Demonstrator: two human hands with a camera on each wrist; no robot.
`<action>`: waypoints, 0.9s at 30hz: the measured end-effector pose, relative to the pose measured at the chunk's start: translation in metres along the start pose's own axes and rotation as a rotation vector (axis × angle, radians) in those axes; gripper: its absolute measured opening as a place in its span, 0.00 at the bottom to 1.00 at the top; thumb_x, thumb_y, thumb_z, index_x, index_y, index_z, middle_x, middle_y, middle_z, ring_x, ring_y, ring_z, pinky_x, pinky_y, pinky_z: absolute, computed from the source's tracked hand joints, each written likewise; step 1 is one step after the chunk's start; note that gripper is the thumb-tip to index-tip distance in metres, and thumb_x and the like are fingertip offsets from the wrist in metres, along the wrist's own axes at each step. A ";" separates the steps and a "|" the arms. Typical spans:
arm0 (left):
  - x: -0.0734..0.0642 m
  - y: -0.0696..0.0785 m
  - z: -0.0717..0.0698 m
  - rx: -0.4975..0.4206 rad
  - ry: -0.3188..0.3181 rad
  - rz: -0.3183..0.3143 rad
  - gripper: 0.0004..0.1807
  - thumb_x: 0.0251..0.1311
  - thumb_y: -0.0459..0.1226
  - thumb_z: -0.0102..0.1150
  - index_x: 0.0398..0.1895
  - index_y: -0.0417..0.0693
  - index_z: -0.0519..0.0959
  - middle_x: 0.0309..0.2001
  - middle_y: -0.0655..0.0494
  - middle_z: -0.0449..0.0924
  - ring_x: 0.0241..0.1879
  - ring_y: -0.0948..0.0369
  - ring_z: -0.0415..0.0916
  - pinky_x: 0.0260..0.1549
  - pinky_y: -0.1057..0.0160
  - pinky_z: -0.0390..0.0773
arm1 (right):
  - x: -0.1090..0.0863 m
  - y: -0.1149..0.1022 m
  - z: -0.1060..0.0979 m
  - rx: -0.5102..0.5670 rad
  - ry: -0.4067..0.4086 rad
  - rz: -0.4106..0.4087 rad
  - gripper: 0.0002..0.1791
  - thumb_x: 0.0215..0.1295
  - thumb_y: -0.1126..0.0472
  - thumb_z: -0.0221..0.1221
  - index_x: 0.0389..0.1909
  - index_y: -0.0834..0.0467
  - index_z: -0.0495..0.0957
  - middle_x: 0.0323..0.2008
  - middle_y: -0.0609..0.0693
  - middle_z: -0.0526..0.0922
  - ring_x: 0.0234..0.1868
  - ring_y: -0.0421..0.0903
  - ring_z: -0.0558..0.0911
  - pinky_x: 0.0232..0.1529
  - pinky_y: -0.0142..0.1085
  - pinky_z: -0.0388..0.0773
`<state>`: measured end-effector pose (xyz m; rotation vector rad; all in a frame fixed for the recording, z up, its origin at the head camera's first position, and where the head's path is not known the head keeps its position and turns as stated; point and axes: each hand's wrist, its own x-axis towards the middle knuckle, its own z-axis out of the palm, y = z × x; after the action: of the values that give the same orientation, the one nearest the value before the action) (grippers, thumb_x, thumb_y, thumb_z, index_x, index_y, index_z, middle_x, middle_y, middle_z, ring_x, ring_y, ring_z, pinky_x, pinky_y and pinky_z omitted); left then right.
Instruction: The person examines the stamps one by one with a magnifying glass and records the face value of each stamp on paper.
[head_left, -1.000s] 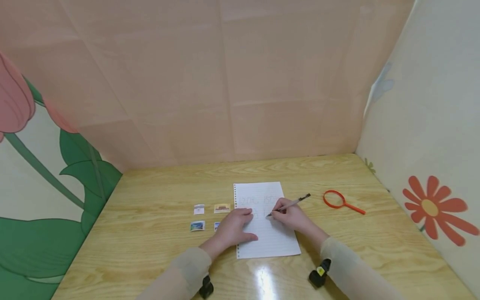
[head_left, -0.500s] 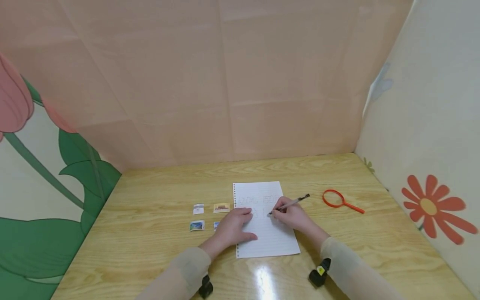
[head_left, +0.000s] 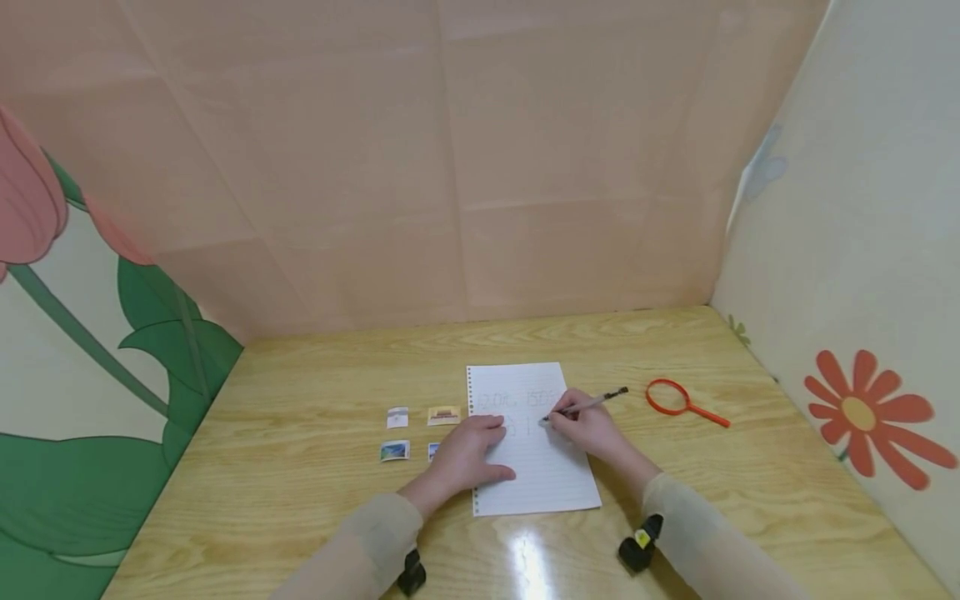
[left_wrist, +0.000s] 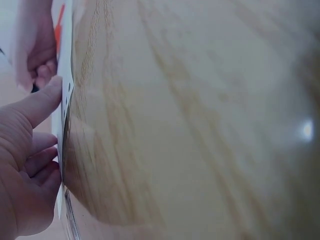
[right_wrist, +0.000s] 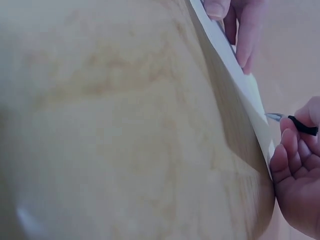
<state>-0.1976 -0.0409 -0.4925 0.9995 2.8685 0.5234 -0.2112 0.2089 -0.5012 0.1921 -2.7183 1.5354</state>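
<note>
A lined sheet of paper [head_left: 536, 487] with punched holes down its left side lies on the wooden table. Faint writing shows across its upper part. My left hand [head_left: 467, 454] rests on the sheet's left edge, thumb spread from the fingers. In the left wrist view, the thumb [left_wrist: 47, 100] lies at the punched margin. My right hand [head_left: 590, 429] pinches a pen [head_left: 611, 394], its tip at the paper just right of the second line of writing. The right wrist view shows the pen's metal tip [right_wrist: 274, 116] close to the sheet, with the other fingers curled beneath.
Left of the sheet lie several small stamp-like pictures, among them a yellowish one [head_left: 444, 416] and a blue-green one [head_left: 395, 451]; my left hand partly covers another [head_left: 432, 452]. A red magnifying glass [head_left: 708, 416] lies on the right. A pinkish backdrop [head_left: 450, 208] stands behind the table.
The pen tip has shifted slightly right and up across the sheet with my right hand, and a new upright stroke shows on the second line. My left hand stays in place.
</note>
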 end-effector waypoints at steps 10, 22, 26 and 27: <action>0.000 0.000 0.000 0.004 0.004 0.008 0.39 0.52 0.57 0.71 0.63 0.44 0.77 0.67 0.52 0.71 0.67 0.54 0.67 0.67 0.58 0.65 | 0.007 0.001 0.001 -0.077 0.037 -0.062 0.05 0.59 0.69 0.64 0.31 0.59 0.76 0.26 0.49 0.75 0.25 0.44 0.72 0.22 0.30 0.70; 0.000 0.000 0.000 0.010 0.005 0.008 0.40 0.51 0.58 0.71 0.63 0.43 0.77 0.67 0.52 0.71 0.66 0.54 0.67 0.67 0.58 0.65 | 0.003 -0.001 0.003 -0.043 -0.021 -0.099 0.08 0.59 0.70 0.65 0.30 0.59 0.74 0.24 0.48 0.76 0.22 0.42 0.75 0.19 0.30 0.71; 0.000 -0.001 0.001 0.010 0.008 0.008 0.40 0.51 0.58 0.71 0.63 0.43 0.77 0.67 0.52 0.71 0.66 0.54 0.67 0.67 0.58 0.65 | 0.002 -0.002 0.003 -0.039 -0.031 -0.109 0.07 0.59 0.70 0.64 0.30 0.59 0.74 0.24 0.48 0.76 0.22 0.42 0.74 0.19 0.30 0.71; 0.001 -0.001 0.002 0.011 0.010 0.010 0.40 0.51 0.58 0.71 0.63 0.43 0.77 0.67 0.52 0.71 0.66 0.53 0.67 0.67 0.57 0.65 | 0.002 -0.002 0.003 -0.039 -0.031 -0.110 0.07 0.59 0.69 0.64 0.30 0.59 0.74 0.24 0.47 0.76 0.22 0.42 0.74 0.19 0.30 0.71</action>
<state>-0.1983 -0.0406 -0.4947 1.0161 2.8797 0.5147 -0.2132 0.2052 -0.5002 0.3610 -2.7080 1.4616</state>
